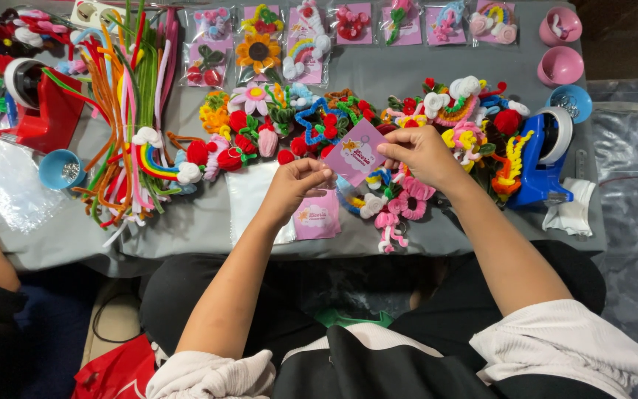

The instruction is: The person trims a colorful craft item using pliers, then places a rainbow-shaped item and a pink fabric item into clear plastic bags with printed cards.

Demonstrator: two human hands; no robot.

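Both hands' fingers [319, 174] pinch a pink card [354, 151], tilted, corner pointing down.

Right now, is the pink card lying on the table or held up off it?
Held up: both hands, left hand and right hand, pinch the pink card by its edges above the grey table.

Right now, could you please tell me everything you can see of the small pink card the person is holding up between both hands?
The pink card is a small, flat rectangle, apparently thin cardstock, with a little printed design and lettering on its face. It is tilted like a diamond above the grey table. The right hand pinches its upper right edge; the left hand closes its fingertips at its lower left corner. It looks clean and unbent. A similar card lies below it on the table.
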